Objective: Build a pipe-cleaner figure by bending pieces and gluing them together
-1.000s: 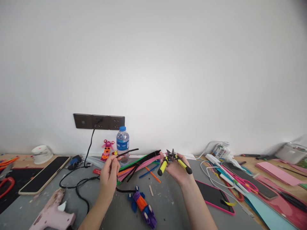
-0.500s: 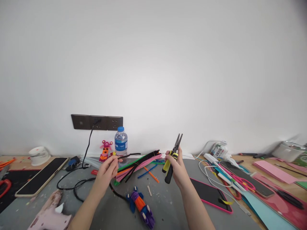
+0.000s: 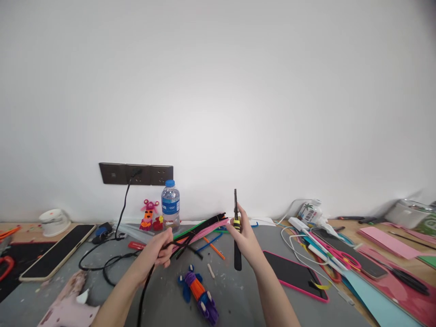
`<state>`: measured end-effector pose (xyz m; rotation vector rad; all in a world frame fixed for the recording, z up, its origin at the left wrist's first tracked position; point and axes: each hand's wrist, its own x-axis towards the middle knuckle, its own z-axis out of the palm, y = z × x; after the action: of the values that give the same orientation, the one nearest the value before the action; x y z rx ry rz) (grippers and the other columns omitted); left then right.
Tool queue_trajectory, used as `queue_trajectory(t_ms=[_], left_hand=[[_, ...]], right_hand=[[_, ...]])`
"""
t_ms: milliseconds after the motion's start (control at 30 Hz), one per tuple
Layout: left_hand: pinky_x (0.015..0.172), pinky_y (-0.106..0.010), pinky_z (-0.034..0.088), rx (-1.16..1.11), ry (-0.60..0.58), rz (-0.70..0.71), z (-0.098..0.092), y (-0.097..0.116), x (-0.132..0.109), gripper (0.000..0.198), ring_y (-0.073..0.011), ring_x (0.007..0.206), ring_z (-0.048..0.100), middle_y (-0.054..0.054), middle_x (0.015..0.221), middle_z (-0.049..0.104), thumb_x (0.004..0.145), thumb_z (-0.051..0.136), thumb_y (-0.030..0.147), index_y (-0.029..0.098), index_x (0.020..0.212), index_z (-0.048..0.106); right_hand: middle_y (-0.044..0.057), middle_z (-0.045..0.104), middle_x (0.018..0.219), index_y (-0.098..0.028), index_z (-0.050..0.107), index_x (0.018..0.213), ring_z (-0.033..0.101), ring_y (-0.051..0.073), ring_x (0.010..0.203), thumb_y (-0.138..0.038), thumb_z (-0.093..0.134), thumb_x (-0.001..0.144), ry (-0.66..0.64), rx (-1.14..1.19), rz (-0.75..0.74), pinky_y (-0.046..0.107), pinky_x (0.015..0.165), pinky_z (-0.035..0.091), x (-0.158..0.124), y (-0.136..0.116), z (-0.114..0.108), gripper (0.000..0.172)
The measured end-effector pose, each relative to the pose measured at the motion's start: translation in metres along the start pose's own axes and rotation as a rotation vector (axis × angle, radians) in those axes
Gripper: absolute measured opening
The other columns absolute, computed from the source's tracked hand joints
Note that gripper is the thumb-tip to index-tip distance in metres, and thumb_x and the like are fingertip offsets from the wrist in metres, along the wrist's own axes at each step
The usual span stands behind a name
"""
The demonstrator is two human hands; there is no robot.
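Observation:
My left hand (image 3: 157,247) is closed on a black pipe cleaner (image 3: 144,293); one end sticks out to the right of the fingers, and the rest hangs down past the wrist. In my right hand (image 3: 248,238) is a pair of pliers (image 3: 237,258) with black and yellow handles, held upright and turned edge-on, jaws up. A bundle of coloured pipe cleaners (image 3: 207,228) lies behind my left hand. Between my forearms, a small purple, orange and blue pipe-cleaner figure (image 3: 198,290) rests on the grey mat (image 3: 238,295).
A water bottle (image 3: 170,206) and a pink-and-orange figure (image 3: 147,219) stand by the wall. A black-screened phone (image 3: 57,252) and a pink glue gun (image 3: 70,306) lie left. Rightward are a pink-edged tablet (image 3: 296,276), white cables, scissors (image 3: 347,260) and coloured sheets.
My left hand has moved slightly down and right, and the pipe cleaner's free end now points lower. The pliers have turned from showing their two jaws to edge-on.

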<state>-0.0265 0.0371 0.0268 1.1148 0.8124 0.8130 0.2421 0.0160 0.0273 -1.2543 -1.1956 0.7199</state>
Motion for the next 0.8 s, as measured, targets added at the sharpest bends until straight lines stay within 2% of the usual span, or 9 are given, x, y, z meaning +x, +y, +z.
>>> queue_trajectory(t_ms=[100,167,267,367,467,567,633,700,800], left_hand=[[0.043,-0.02,0.03,0.144,0.024,0.018,0.003,0.001,-0.003,0.049,-0.0062,0.042,0.012,0.015,0.045,0.02,0.076,0.064,0.064,0.023,0.065,0.04],[0.043,-0.02,0.029,0.226,-0.011,0.011,0.005,0.002,-0.005,0.048,-0.0063,0.042,0.013,0.015,0.044,0.021,0.072,0.068,0.064,0.021,0.065,0.049],[0.044,-0.022,0.033,0.24,-0.071,-0.017,0.004,0.002,-0.008,0.048,-0.0062,0.04,0.014,0.014,0.041,0.023,0.078,0.062,0.064,0.018,0.064,0.057],[0.047,-0.024,0.041,0.186,-0.128,-0.076,0.003,0.0,-0.01,0.046,-0.0056,0.035,0.017,0.014,0.039,0.026,0.085,0.055,0.061,0.016,0.078,0.064],[0.047,-0.024,0.045,0.169,-0.19,-0.141,0.003,-0.004,-0.011,0.04,-0.0073,0.033,0.035,0.011,0.041,0.042,0.086,0.055,0.055,0.016,0.092,0.062],[0.042,-0.022,0.044,0.149,-0.243,-0.215,0.005,-0.008,-0.01,0.029,-0.0105,0.04,0.05,0.003,0.057,0.06,0.084,0.057,0.047,0.019,0.086,0.054],[0.04,-0.021,0.044,0.134,-0.26,-0.255,0.006,-0.01,-0.009,0.021,-0.0091,0.042,0.047,0.003,0.062,0.059,0.082,0.057,0.04,0.02,0.081,0.05],[0.037,-0.018,0.041,0.112,-0.265,-0.279,0.005,-0.011,-0.008,0.014,-0.0065,0.041,0.036,0.007,0.059,0.05,0.078,0.057,0.03,0.02,0.077,0.048],[0.033,-0.014,0.029,0.045,-0.253,-0.314,0.003,-0.011,-0.006,0.013,-0.0054,0.041,0.018,0.011,0.055,0.035,0.069,0.056,0.02,0.022,0.077,0.046]], right_hand=[[-0.001,0.059,0.084,-0.023,0.031,0.147,0.055,0.018,0.074,-0.038,0.064,0.077,0.002,-0.082,-0.047,0.032,0.078,0.045,-0.002,-0.003,0.006,0.078],[0.002,0.062,0.092,-0.024,0.035,0.145,0.057,0.019,0.079,-0.037,0.063,0.078,0.016,-0.081,-0.074,0.032,0.08,0.045,-0.002,-0.004,0.008,0.074],[0.005,0.063,0.104,-0.026,0.042,0.139,0.059,0.021,0.089,-0.036,0.065,0.076,0.067,-0.061,-0.1,0.032,0.082,0.046,0.0,-0.001,0.007,0.068],[0.004,0.063,0.099,-0.026,0.044,0.138,0.059,0.022,0.089,-0.037,0.065,0.075,0.118,-0.039,-0.073,0.034,0.082,0.046,0.005,0.009,0.004,0.066],[0.002,0.063,0.09,-0.023,0.036,0.144,0.06,0.023,0.083,-0.04,0.066,0.073,0.179,0.033,0.053,0.035,0.079,0.048,0.011,0.024,0.002,0.079],[0.002,0.063,0.083,-0.019,0.024,0.15,0.06,0.024,0.076,-0.042,0.069,0.071,0.232,0.086,0.178,0.036,0.073,0.048,0.015,0.037,0.001,0.094],[0.001,0.062,0.081,-0.017,0.022,0.151,0.06,0.024,0.075,-0.042,0.069,0.069,0.223,0.082,0.194,0.035,0.073,0.048,0.015,0.041,0.001,0.098],[0.0,0.06,0.082,-0.015,0.02,0.151,0.059,0.023,0.076,-0.044,0.068,0.07,0.18,0.057,0.187,0.035,0.076,0.048,0.013,0.039,0.002,0.099],[0.002,0.059,0.091,-0.014,0.02,0.152,0.059,0.022,0.083,-0.046,0.064,0.073,0.071,-0.006,0.161,0.035,0.085,0.045,0.008,0.029,0.003,0.096]])
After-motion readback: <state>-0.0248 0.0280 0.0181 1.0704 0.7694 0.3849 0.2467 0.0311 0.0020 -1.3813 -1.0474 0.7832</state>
